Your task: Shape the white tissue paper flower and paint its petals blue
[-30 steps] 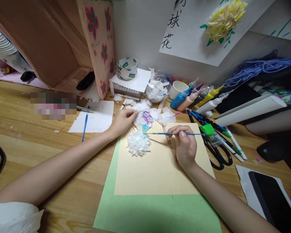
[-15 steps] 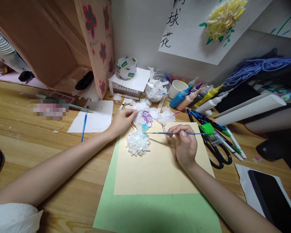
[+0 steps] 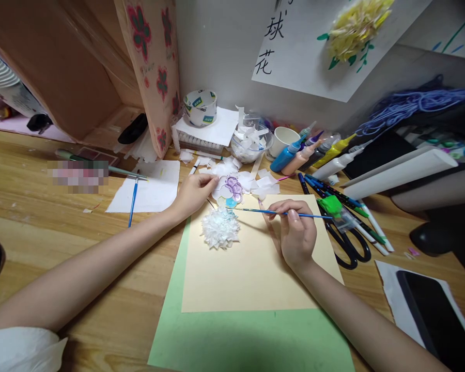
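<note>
My left hand (image 3: 194,196) pinches the edge of a small round-welled paint palette (image 3: 235,187) holding purple and blue paint. In my right hand (image 3: 297,232) is a thin blue paintbrush (image 3: 251,210), gripped like a pen. Its tip points left and lies at the blue paint on the palette's near edge; whether it touches is too small to tell. Just below the brush tip, a white ruffled paper flower (image 3: 220,230) with a faint blue tint at its top rests on cream paper (image 3: 256,279). That sheet lies over a larger green sheet (image 3: 217,338).
Paint bottles (image 3: 284,155), a paper cup (image 3: 283,142) and a bowl of paper scraps (image 3: 251,142) line the back. Pens and black-handled scissors (image 3: 352,250) lie right, near a phone (image 3: 436,315). Another brush (image 3: 133,202) rests on white paper (image 3: 158,186) at left.
The brush has tilted slightly, its tip shifting a little up and left and its back end dipping. My left hand and the palette stay in place.
</note>
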A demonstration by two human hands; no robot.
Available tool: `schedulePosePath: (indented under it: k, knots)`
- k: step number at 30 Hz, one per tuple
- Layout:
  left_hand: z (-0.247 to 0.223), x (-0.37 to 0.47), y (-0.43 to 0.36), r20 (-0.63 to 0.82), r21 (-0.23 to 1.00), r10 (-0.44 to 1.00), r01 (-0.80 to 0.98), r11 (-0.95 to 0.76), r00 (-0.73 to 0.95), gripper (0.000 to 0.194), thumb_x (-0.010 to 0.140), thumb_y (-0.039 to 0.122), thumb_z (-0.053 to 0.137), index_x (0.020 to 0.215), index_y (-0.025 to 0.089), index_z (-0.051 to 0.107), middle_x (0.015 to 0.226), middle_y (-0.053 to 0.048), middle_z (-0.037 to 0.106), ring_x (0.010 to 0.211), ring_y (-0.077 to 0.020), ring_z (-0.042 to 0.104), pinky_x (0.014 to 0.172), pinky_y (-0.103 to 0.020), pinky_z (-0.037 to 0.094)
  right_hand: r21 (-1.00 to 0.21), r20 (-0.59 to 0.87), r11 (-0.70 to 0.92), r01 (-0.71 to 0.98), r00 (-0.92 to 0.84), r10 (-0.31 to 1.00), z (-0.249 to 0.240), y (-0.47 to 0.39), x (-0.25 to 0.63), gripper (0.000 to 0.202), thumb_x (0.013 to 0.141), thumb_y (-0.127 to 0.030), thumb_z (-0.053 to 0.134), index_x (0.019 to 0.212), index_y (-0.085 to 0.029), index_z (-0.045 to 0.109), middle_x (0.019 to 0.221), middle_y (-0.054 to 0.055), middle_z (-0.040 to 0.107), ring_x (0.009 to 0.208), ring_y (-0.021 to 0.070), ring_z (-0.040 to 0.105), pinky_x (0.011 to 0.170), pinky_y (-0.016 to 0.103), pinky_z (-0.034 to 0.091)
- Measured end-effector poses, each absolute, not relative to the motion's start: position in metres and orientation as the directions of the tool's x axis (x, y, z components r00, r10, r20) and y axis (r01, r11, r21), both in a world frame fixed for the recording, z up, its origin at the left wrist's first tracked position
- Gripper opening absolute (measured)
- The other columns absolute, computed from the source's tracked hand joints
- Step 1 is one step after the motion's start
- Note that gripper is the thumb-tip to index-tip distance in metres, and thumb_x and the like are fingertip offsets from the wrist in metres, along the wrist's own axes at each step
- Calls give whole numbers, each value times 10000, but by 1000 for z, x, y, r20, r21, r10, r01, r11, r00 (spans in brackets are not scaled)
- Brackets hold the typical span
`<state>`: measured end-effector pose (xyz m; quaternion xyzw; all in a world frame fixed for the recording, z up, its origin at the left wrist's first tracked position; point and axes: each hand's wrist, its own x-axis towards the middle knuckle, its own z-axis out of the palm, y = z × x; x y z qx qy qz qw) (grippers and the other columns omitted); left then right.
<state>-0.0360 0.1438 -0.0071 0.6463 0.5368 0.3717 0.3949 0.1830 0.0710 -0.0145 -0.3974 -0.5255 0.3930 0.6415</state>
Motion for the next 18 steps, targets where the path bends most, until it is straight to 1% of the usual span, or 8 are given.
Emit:
schedulePosePath:
  k: [2,4,7,10,14,18]
  knots:
    - [-8,-36,144,58,908,987,403,-114,147,378,858,448,512,794,129,705,644,-18,637,631,-142,542,584,-233,371,-917,390,397,-41,124,913,-15,70,183,167,915,-246,458,826,-216,596,799,12,592,724,145,581,661,294,449]
    - [-8,-36,144,62,907,987,405,-117,147,383,858,451,509,802,128,708,643,-17,635,636,-143,542,584,-232,369,-894,448,447,27,88,890,-16,68,183,163,923,-235,445,856,-220,593,818,17,598,746,154,585,669,305,455]
    - [-8,-36,143,61,907,987,405,-117,149,392,860,453,503,800,125,710,626,-14,627,621,-143,540,580,-233,367,-819,565,560,125,2,825,-16,65,182,155,923,-205,431,917,-228,585,814,26,611,772,175,587,674,326,463]
    - [-8,-36,144,56,911,987,397,-112,148,397,857,457,505,820,124,717,655,-23,643,632,-147,542,582,-232,378,-745,641,639,192,-61,765,-16,62,182,166,910,-181,425,941,-230,581,815,35,627,779,188,591,676,344,466]
    - [-8,-35,144,54,912,988,397,-108,146,411,850,475,509,849,127,726,705,-36,666,669,-159,546,590,-229,398,-693,676,668,271,-76,732,-16,61,182,168,897,-179,426,922,-235,582,814,42,639,768,201,598,666,365,463]
    - [-8,-36,144,61,907,988,405,-115,144,411,850,473,511,824,123,725,674,-30,652,655,-152,538,576,-225,389,-668,669,666,332,-123,733,-17,60,183,174,893,-185,415,903,-234,582,797,45,639,754,208,600,656,375,459]
